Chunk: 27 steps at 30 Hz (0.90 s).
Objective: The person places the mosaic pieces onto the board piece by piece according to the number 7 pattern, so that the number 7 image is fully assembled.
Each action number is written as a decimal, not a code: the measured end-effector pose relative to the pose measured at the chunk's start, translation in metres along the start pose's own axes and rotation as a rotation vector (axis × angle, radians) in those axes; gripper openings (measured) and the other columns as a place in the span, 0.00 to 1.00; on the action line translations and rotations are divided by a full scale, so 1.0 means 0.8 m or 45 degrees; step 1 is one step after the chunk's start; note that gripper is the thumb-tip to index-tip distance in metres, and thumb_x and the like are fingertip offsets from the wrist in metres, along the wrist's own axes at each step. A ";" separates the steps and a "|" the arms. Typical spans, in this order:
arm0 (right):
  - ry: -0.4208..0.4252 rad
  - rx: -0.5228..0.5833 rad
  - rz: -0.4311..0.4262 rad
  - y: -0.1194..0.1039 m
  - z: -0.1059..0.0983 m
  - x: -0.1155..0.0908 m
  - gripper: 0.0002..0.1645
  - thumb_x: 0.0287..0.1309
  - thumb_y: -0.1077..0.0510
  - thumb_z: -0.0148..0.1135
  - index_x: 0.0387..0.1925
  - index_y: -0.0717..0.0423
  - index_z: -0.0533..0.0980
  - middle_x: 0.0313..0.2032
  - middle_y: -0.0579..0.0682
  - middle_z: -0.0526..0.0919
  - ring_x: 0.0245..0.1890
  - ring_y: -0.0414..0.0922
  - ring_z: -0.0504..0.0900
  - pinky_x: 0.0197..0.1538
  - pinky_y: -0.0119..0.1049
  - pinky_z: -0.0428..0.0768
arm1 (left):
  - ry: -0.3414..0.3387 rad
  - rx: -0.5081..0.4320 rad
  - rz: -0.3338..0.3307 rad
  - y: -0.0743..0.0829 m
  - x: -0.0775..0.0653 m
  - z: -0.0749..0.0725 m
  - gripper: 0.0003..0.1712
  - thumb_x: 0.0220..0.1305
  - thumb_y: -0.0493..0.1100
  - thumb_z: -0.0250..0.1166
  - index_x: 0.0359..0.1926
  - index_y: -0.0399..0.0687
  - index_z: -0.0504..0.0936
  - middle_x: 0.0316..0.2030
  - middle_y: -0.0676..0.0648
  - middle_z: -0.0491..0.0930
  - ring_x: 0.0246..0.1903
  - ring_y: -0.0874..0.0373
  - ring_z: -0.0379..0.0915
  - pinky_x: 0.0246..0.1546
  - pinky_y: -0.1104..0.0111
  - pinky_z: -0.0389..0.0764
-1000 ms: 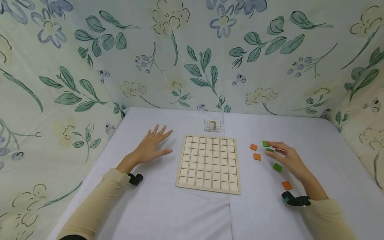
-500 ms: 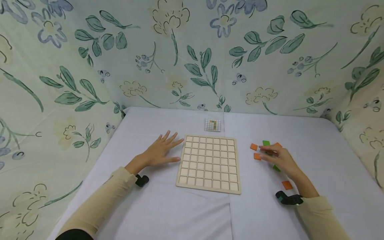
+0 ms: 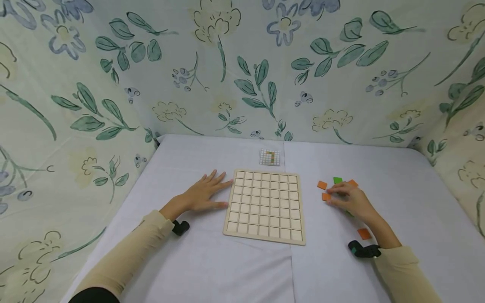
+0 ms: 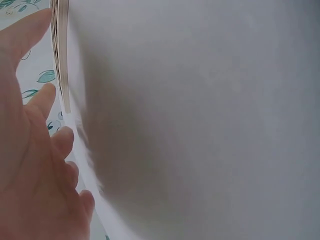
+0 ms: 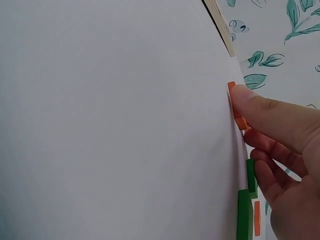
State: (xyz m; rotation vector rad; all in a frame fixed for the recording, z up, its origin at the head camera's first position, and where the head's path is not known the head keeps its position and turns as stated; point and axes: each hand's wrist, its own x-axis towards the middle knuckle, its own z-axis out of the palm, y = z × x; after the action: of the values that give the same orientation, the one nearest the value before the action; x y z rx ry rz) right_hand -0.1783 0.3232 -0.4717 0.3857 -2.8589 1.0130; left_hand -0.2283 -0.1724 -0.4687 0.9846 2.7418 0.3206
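A pale wooden grid board (image 3: 264, 206) lies flat on the white-covered table. My left hand (image 3: 204, 193) is spread beside it, with thumb and index fingertips right at its left rim; the left wrist view shows the board (image 4: 63, 60) edge-on beyond the fingers. To the right of the board, my right hand (image 3: 350, 200) pinches an orange square tile (image 3: 326, 197) between thumb and fingers, low over the cloth. In the right wrist view, the thumb overlaps that orange tile (image 5: 233, 102). Another orange tile (image 3: 322, 185) lies just behind it. Green tiles (image 5: 244, 215) lie under and beside the hand.
A small card (image 3: 270, 157) with a coloured grid pattern lies behind the board. A green tile (image 3: 337, 180) and an orange tile (image 3: 353, 183) lie beyond my right hand. One orange tile (image 3: 364, 234) sits near my right wrist. Floral cloth (image 3: 242, 84) hangs behind the table.
My left hand has moved right to the board's left rim. My right hand has moved left from the green tiles to an orange tile, its fingers now around it.
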 end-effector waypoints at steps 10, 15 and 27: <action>-0.027 -0.039 0.012 -0.002 0.004 0.003 0.17 0.51 0.65 0.75 0.43 0.70 0.83 0.48 0.63 0.78 0.53 0.63 0.74 0.56 0.62 0.73 | -0.032 0.003 -0.006 -0.001 -0.002 0.005 0.48 0.64 0.79 0.49 0.79 0.71 0.49 0.79 0.47 0.38 0.76 0.42 0.27 0.73 0.45 0.37; -0.022 -0.040 0.013 -0.001 0.006 0.004 0.16 0.52 0.65 0.75 0.43 0.70 0.82 0.47 0.64 0.78 0.54 0.65 0.74 0.57 0.62 0.72 | -0.029 0.024 -0.008 -0.001 -0.002 0.008 0.49 0.63 0.80 0.47 0.79 0.71 0.48 0.79 0.47 0.38 0.76 0.42 0.28 0.73 0.45 0.38; 0.086 -0.048 -0.041 -0.016 0.001 0.012 0.19 0.51 0.68 0.75 0.46 0.67 0.82 0.43 0.62 0.81 0.46 0.61 0.77 0.51 0.61 0.74 | -0.052 0.082 -0.050 0.008 -0.002 0.006 0.51 0.62 0.81 0.46 0.79 0.69 0.46 0.79 0.47 0.37 0.76 0.44 0.29 0.73 0.47 0.39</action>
State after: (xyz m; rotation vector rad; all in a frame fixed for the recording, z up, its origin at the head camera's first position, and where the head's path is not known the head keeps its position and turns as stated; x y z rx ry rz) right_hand -0.1839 0.3112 -0.4629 0.3861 -2.7979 0.9469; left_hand -0.2221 -0.1681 -0.4715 0.9410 2.7462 0.2051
